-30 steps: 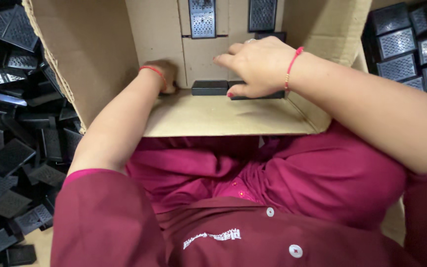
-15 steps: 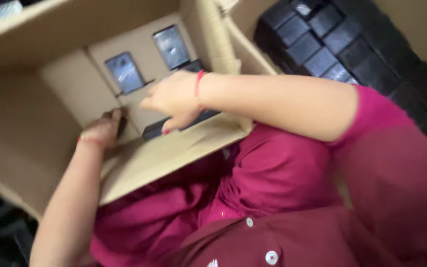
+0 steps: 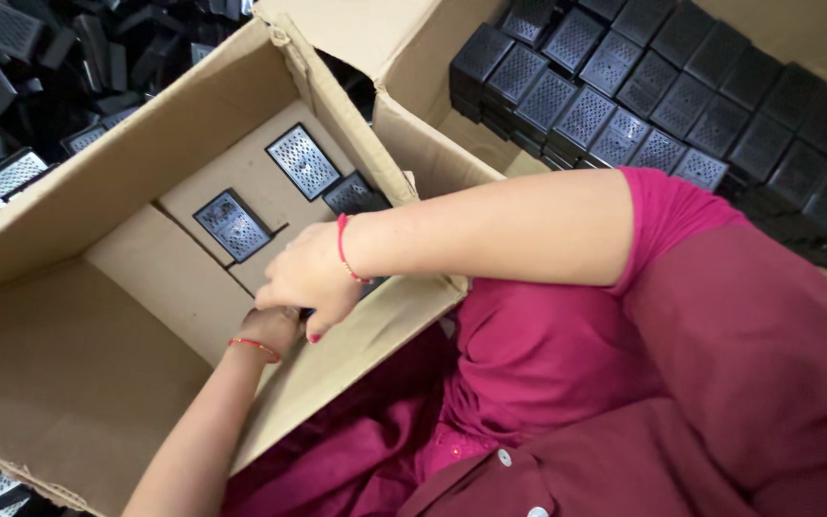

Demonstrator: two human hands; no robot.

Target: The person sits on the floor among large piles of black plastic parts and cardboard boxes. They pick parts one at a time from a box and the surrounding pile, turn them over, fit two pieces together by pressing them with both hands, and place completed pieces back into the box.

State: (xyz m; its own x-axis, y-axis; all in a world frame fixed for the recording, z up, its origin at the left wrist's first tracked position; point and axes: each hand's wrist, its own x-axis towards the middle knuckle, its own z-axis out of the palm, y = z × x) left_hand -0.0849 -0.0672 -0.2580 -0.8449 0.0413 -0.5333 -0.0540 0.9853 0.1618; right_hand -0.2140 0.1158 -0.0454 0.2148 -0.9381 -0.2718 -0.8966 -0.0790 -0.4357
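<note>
Both my hands reach into an open cardboard box (image 3: 98, 325). My right hand (image 3: 313, 278), with a red thread at the wrist, lies curled over dark parts (image 3: 375, 284) set against the box's near wall. I cannot see whether it grips one. My left hand (image 3: 265, 330) is just below it, its fingers hidden under the right hand. Three black rectangular parts with perforated grille faces lie flat on the box floor: one (image 3: 232, 225) close to my hands, two more (image 3: 303, 161) (image 3: 354, 193) farther in.
A second carton (image 3: 404, 38) at the right holds neat rows of several black grille parts (image 3: 624, 86). A loose heap of the same parts (image 3: 11, 96) lies left of the box. My magenta clothing (image 3: 624, 402) fills the lower right.
The view has swung left and tilted, so the box now lies diagonally. My hands stay together at the near wall, the right one now covering the left's fingers.
</note>
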